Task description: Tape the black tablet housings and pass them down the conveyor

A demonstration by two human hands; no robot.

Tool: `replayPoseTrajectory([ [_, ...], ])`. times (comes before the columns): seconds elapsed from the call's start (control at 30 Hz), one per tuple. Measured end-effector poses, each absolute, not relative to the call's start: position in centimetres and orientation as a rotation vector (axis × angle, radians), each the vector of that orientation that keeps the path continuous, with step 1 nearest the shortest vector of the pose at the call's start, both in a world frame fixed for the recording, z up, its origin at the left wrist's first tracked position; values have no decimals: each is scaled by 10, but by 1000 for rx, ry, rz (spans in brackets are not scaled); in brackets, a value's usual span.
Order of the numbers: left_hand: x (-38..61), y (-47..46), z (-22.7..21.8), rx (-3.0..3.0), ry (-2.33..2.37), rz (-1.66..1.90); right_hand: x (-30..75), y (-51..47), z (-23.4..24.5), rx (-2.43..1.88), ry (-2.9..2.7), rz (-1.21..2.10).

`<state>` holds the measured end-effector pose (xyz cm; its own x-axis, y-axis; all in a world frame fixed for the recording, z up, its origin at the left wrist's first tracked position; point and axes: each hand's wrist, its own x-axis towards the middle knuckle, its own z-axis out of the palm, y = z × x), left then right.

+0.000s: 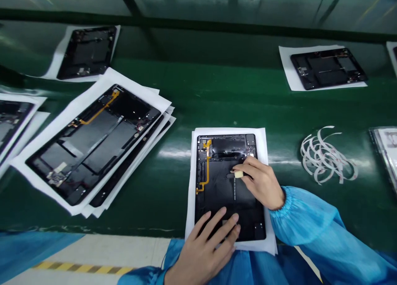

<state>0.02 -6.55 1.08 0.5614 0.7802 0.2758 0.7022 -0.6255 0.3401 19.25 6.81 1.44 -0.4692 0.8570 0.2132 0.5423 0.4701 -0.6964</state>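
Observation:
An open black tablet chassis (217, 190) lies on a white sheet (192, 219) at the near edge of the green belt, with an orange flex cable (206, 165) along its left side. My left hand (206, 245) rests flat on the chassis's lower end, fingers spread. My right hand (259, 179) is closed in a pinch on a small pale piece (238, 174), pressed against the middle of the chassis. Both arms wear blue sleeves.
A stack of similar chassis on white sheets (93, 144) lies to the left, with more at far left (12, 119), back left (88, 51) and back right (327, 68). A heap of peeled white strips (325, 156) sits right of my hand. A wrapped item (386, 148) is at the right edge.

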Motion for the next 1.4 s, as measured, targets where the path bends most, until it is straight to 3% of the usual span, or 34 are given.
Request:
replayPoseTrajectory([
  [0.9,1,-67,11,2536,1294,635,188,67,8,-1124,-2261,456],
  [1.07,-12,-61,21,2677,1156,410,188,65,8,-1121,-2292,361],
  [1.4,-10,-17,30,2685,1374,181,188,66,7,-1247,-1714,693],
])
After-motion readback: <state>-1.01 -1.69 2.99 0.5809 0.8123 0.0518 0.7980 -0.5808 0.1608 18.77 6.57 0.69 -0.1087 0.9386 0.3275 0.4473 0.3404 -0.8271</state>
